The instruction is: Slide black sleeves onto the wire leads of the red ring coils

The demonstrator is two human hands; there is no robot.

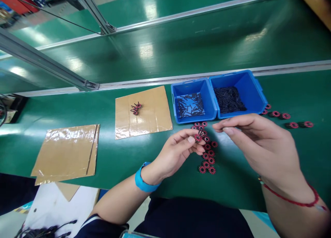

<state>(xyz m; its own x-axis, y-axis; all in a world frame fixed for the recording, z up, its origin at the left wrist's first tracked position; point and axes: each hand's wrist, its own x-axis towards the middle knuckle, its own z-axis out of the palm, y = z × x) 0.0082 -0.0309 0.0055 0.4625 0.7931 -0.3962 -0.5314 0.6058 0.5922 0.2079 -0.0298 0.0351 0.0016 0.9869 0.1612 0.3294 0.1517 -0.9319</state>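
Note:
My left hand [178,148] is closed around a small red-and-black toothed stator core [198,137], with thin black pins standing up out of it. To its right, my right hand [261,145] is in a pinch, thumb against forefinger; whatever is between the fingertips is too small to make out. Under and beside my left hand, several more stator cores [206,164] stand grouped on the green bench. Behind the hands, a blue bin [193,120] holds scattered short black pins [191,104]. The larger blue bin [254,93] next to it has a pile of black pieces [229,99].
Several cores with pins [136,109] rest on a cardboard sheet [152,120] left of the bins. More cardboard [68,151] lies farther left. Other stator cores [293,125] stand at right. A metal frame rail [139,80] runs along the back of the green bench [116,158].

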